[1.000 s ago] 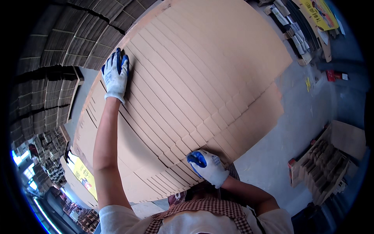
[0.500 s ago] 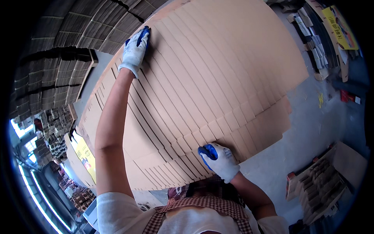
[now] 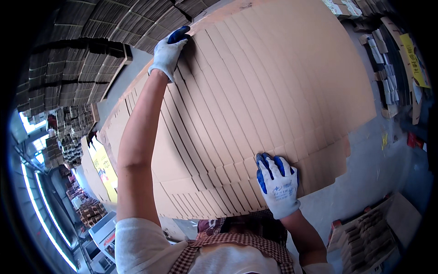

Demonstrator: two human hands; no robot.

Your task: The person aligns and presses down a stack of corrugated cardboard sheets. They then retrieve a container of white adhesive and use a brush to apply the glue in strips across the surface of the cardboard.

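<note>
A broad spread of overlapping brown cardboard sheets [image 3: 255, 91] lies before me, its edges fanned in steps with slots along the near side. At the far left edge of the fan, my left hand [image 3: 168, 55], in a white glove with blue-coated fingers, is closed at the sheets' edge; part of its grip is hidden. My right hand [image 3: 279, 187], gloved alike, rests palm down on the near part of the sheets with its fingers stretched out.
Bundled stacks of cardboard [image 3: 86, 68] stand at the far left. A pallet with folded cardboard [image 3: 365, 239] is at the lower right on the grey floor [image 3: 360, 155]. More stacked pieces [image 3: 385, 68] and a yellow printed sheet [image 3: 414, 61] are at the far right.
My right hand has gone from a curled grip near the sheets' near edge to lying flat, slightly further right. My left hand's fingers have bent from lying stretched. The view has shifted a little.
</note>
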